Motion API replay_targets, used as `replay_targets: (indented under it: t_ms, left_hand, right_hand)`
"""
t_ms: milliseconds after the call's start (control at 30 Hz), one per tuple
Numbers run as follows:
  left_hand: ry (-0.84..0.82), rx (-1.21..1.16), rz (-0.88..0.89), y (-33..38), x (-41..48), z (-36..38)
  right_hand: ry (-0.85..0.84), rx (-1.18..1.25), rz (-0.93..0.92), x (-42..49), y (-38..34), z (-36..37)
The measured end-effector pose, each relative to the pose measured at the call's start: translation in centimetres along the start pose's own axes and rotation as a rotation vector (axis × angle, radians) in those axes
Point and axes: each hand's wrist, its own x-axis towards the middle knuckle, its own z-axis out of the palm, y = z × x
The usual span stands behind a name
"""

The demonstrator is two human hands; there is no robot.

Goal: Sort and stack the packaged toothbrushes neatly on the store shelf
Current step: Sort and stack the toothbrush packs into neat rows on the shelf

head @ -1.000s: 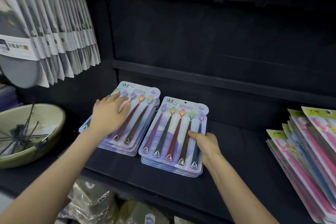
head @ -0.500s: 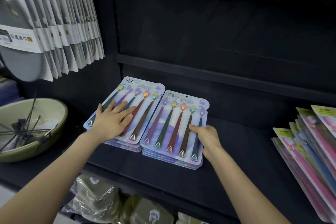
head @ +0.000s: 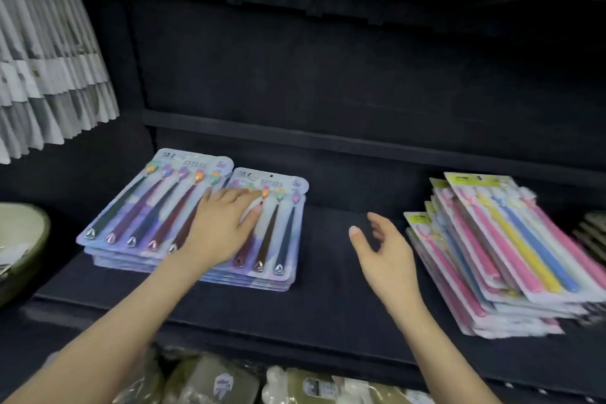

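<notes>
Left hand (head: 223, 226) flat, grip released, presses purple toothbrush packs (head: 131, 213). Right hand (head: 385, 251) loose, empty, above shelf (head: 328, 292). Likely next: square splayed pink-yellow pack stack (head: 498, 259) right of it.

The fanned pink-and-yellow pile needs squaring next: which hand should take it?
Probably the right. The right hand hovers open and empty beside the pink-and-yellow pile, while the left hand rests flat on the purple packs, farther off.

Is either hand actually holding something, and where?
Nothing is held. The left hand rests flat on the purple toothbrush packs; the right hand hovers open, empty.
</notes>
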Motion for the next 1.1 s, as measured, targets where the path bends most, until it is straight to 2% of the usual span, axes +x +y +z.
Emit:
replay_targets:
  t_ms: [133, 200, 300, 400, 433, 500, 567, 633, 800, 900, 1000, 1100]
  left_hand:
    - [0.02, -0.356, 0.05, 10.2, 0.6, 2.9]
    - [0.008, -0.478, 0.066, 14.9, 0.7, 4.6]
    - [-0.012, -0.614, 0.092, 20.9, 1.1, 6.6]
    - [-0.164, -0.69, 0.075, 25.8, 2.1, 8.6]
    - [-0.242, -0.707, 0.056, 27.1, 2.5, 9.1]
    - [-0.362, -0.725, 0.0, 29.2, 3.6, 9.9]
    - [-0.416, -0.78, -0.081, 30.7, 4.6, 10.5]
    - [-0.439, -0.92, -0.179, 31.8, 5.4, 11.2]
    - [-0.384, -1.22, -0.388, 33.1, 6.1, 12.6]
    - [-0.428, -1.384, -0.5, 32.7, 6.4, 12.9]
    - [-0.445, -1.448, -0.544, 32.9, 6.4, 13.1]
    - [-0.36, -1.489, -0.554, 33.4, 6.0, 13.2]
  right_hand:
    - [0.26, -0.264, -0.198, -1.7, 1.2, -9.0]
    - [0.363, -0.409, -0.211, -1.9, 2.6, -13.4]
    - [0.431, -0.581, -0.105, -0.8, 5.5, -19.4]
    - [0.291, -0.64, 0.172, 2.5, 8.3, -23.4]
    - [0.213, -0.613, 0.26, 3.7, 9.2, -24.3]
    - [0.073, -0.407, 0.38, 5.9, 10.4, -25.4]
    - [-0.018, -0.199, 0.46, 7.5, 11.3, -25.8]
    - [-0.073, -0.096, 0.468, 8.2, 11.9, -25.6]
    - [-0.069, 0.07, 0.449, 7.8, 13.1, -24.7]
    - [-0.075, 0.134, 0.455, 7.7, 13.1, -24.5]
    - [-0.068, 0.191, 0.457, 8.0, 12.9, -24.4]
    - [-0.104, 0.312, 0.474, 7.5, 12.5, -23.9]
